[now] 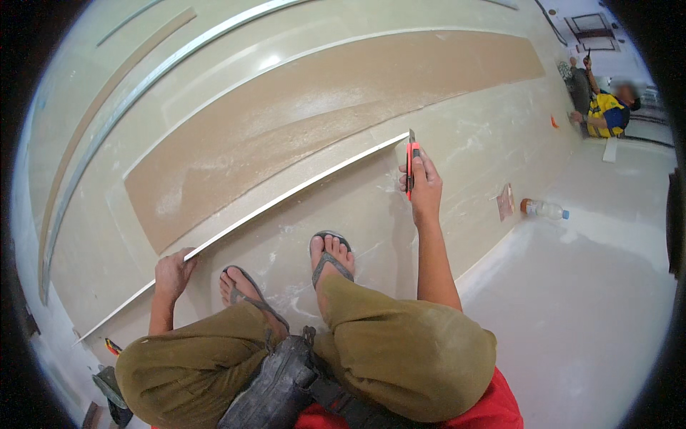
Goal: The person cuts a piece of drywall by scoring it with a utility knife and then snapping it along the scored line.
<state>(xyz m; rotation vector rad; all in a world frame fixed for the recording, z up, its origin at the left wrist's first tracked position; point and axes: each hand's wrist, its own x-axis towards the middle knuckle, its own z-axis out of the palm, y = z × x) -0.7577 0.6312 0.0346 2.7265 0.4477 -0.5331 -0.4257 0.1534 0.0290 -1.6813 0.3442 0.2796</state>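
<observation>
A long, narrow white strip (300, 187) runs slantwise across the floor in front of my feet. My left hand (174, 275) is closed around the strip toward its left end, fingers partly hidden behind it. In my right hand (426, 187) is a red and black utility knife (413, 151), held upright with its blade out. The blade tip meets or lies just beside the strip's right end; I cannot tell whether it touches. Just beyond the strip lies a large brown board (314, 118) with whitish dust smears.
Long metal and brown strips (107, 121) curve along the far left. A plastic bottle (547, 209) and a crumpled wrapper (506, 202) lie at right. Another orange-handled cutter (113, 347) is at lower left. A person in a yellow and blue top (607, 113) sits at far right.
</observation>
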